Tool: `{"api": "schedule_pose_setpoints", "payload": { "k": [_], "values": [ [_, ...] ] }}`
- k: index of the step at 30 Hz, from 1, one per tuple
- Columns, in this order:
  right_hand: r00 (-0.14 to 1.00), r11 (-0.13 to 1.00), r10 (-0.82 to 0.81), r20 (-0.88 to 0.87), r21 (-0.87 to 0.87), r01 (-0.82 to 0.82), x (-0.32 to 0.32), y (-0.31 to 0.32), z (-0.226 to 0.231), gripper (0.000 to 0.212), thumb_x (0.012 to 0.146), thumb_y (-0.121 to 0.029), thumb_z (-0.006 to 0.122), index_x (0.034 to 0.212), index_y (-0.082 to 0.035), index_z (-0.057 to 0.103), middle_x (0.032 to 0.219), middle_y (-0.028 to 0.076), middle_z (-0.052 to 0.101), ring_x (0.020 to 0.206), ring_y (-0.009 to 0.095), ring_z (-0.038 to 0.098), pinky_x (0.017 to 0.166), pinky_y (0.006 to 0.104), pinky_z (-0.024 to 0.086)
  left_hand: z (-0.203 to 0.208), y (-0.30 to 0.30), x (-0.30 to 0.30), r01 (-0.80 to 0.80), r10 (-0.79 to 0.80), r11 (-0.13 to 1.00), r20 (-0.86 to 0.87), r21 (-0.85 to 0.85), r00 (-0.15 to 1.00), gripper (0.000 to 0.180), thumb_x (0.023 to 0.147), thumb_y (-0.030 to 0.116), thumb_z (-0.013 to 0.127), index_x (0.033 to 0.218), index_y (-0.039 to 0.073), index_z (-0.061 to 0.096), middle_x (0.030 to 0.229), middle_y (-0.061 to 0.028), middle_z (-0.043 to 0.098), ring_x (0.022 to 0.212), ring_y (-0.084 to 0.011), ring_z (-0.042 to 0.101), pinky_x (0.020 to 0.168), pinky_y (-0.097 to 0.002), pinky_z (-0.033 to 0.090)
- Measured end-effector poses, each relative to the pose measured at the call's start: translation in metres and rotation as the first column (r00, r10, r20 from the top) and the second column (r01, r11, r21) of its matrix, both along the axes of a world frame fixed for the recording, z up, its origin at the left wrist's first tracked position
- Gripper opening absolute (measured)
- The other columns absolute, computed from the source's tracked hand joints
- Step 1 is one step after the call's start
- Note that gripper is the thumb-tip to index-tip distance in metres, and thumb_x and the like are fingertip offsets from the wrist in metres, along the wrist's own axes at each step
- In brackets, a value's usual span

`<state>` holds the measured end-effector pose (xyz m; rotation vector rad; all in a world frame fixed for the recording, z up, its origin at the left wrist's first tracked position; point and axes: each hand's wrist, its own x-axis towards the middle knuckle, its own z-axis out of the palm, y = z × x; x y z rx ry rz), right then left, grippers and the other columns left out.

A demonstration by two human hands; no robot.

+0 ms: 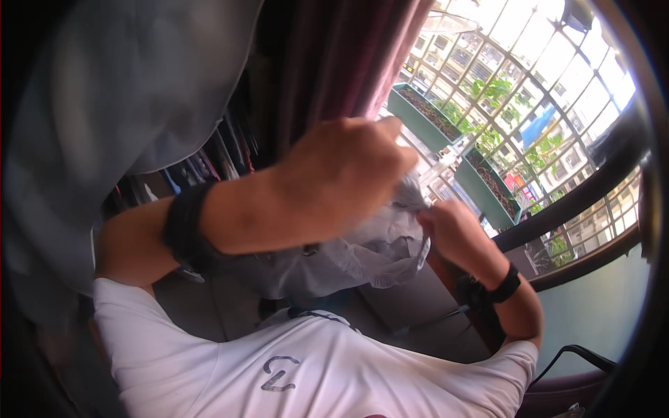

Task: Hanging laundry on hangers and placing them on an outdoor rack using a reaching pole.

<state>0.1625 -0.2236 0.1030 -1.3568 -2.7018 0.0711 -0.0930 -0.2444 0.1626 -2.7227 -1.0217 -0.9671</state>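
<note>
A crumpled light-grey garment hangs between my hands in front of my chest. It has gathered, wrinkled folds and a small dark ring low on its left part; its exact kind cannot be made out. My left hand is raised higher, closed in a fist, with the cloth running up to its fingers. The back of the hand hides most of that grip. Lower and to the right, my right hand pinches the garment's right edge. Each wrist wears a black band.
Right of my hands is a barred window with green planters on its ledge. A mauve curtain hangs ahead. A large grey cloth hangs at left, beside dark shelving with upright items. A black cable curves at lower right.
</note>
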Motion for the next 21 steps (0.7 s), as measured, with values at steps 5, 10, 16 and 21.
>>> {"api": "schedule_pose_setpoints", "payload": {
  "k": [5, 10, 16, 21],
  "values": [
    [0.99, 0.944, -0.086, -0.108, 0.309, 0.116, -0.024, -0.01, 0.075, 0.01, 0.077, -0.012, 0.067, 0.075, -0.004, 0.063, 0.066, 0.013, 0.061, 0.062, 0.03, 0.061, 0.058, 0.0382, 0.047, -0.012, 0.016, 0.002, 0.033, -0.031, 0.993, -0.023, 0.109, 0.999, 0.026, 0.07, 0.008, 0.069, 0.09, 0.002, 0.053, 0.085, -0.0169, 0.06, 0.082, -0.0301, 0.061, 0.071, -0.0377, 0.048],
    [0.979, 0.935, 0.009, -0.205, 0.349, 0.064, -0.01, -0.025, 0.091, 0.014, 0.078, -0.014, 0.069, 0.073, -0.003, 0.062, 0.063, 0.008, 0.056, 0.057, 0.025, 0.058, 0.054, 0.0367, 0.045, -0.01, 0.027, -0.02, 0.162, -0.158, 0.987, 0.143, -0.018, 0.977, 0.02, 0.076, 0.005, 0.064, 0.089, -0.001, 0.049, 0.065, -0.0212, 0.053, 0.058, -0.035, 0.058, 0.051, -0.0354, 0.045],
    [0.991, 0.96, 0.061, -0.123, 0.28, -0.024, 0.038, -0.024, 0.054, 0.014, 0.082, -0.012, 0.065, 0.073, -0.004, 0.059, 0.063, 0.009, 0.055, 0.056, 0.028, 0.055, 0.052, 0.0362, 0.044, 0.017, 0.049, -0.066, 0.065, 0.034, 0.927, 0.258, -0.369, 0.966, 0.009, 0.088, 0.004, 0.051, 0.08, 0.003, 0.048, 0.067, 0.0017, 0.043, 0.066, -0.0043, 0.039, 0.059, -0.0225, 0.035],
    [0.815, 0.968, 0.099, -0.571, 0.245, 0.054, 0.069, -0.031, 0.004, 0.016, 0.084, -0.009, 0.064, 0.074, 0.001, 0.056, 0.061, 0.007, 0.054, 0.049, 0.016, 0.054, 0.045, 0.0304, 0.041, -0.002, 0.074, -0.099, 0.132, 0.135, 0.911, 0.586, -0.39, 0.799, 0.01, 0.091, 0.008, 0.052, 0.082, 0.002, 0.05, 0.067, 0.0031, 0.047, 0.064, -0.0038, 0.039, 0.059, -0.0222, 0.036]
  ]
}}
